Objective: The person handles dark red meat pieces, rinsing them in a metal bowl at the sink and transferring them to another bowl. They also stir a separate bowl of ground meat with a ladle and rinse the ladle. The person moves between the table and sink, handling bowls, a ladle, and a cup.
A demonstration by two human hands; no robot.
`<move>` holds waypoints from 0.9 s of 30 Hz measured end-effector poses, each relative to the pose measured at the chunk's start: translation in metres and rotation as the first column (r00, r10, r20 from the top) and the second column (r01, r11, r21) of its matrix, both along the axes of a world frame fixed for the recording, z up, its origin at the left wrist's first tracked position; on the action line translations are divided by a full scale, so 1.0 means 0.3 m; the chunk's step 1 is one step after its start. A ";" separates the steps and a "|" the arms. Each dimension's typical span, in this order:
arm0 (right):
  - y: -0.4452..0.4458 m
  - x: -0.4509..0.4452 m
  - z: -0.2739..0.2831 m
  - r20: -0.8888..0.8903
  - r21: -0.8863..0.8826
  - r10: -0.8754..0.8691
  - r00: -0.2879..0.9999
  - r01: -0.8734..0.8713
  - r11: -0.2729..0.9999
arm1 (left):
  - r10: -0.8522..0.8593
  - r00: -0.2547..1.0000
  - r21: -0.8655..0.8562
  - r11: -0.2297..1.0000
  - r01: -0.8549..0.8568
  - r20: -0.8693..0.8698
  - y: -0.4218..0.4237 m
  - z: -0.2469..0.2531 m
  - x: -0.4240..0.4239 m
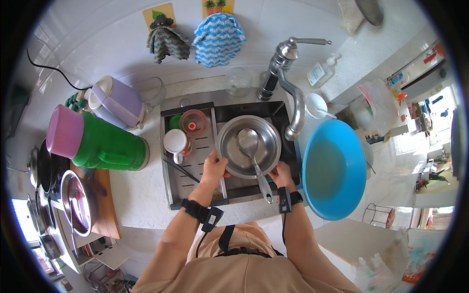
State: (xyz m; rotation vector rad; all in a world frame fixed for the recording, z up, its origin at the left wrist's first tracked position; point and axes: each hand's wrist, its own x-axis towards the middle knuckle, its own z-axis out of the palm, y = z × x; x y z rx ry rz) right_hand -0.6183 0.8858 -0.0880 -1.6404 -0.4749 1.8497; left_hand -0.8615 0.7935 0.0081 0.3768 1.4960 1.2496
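Note:
A round stainless steel bowl (pixel 230 138) is held level over the right basin of the sink (pixel 291 161). My left hand (pixel 213 167) grips its rim at the lower left, thumb on top. At the lower right, my right hand (pixel 283 175) holds the bowl's side, its fingers partly hidden beneath. A large metal spoon (pixel 248 142) lies in the bowl, its handle resting over the near rim and pointing towards me. Left of the bowl, a white mug (pixel 176 141), a clear red-tinted container (pixel 193 122) and dark chopsticks (pixel 181 168) sit on the slotted drain tray (pixel 199 146).
The curved faucet (pixel 291 88) reaches over the sink's right side. A blue basin (pixel 335 170) with cloudy liquid stands to the right, beside a small white bowl (pixel 315 104). On the left are a green thermos (pixel 110 143), a purple appliance (pixel 115 100) and a metal basin (pixel 78 205).

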 end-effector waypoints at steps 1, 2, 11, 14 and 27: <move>0.015 -0.011 -0.033 -0.081 0.023 -0.004 0.997 0.006 1.000 | -0.008 1.000 -0.005 1.000 0.008 0.006 0.008 -0.002 -0.007; 0.036 -0.013 -0.095 -0.161 0.046 -0.004 0.987 0.012 0.999 | -0.012 1.000 -0.001 1.000 0.012 -0.005 0.019 -0.014 -0.013; 0.055 0.067 -0.236 -0.165 0.003 -0.016 0.986 0.017 1.000 | -0.050 0.995 -0.044 0.998 0.046 -0.090 0.038 -0.059 -0.025; 0.062 0.077 -0.232 -0.154 -0.009 -0.006 0.988 0.004 1.000 | -0.037 0.993 -0.071 0.997 0.030 -0.110 0.033 -0.041 -0.037; 0.027 -0.016 -0.040 -0.055 -0.013 -0.059 0.997 0.059 0.998 | 0.001 1.000 0.022 1.000 -0.001 0.015 0.002 -0.012 -0.045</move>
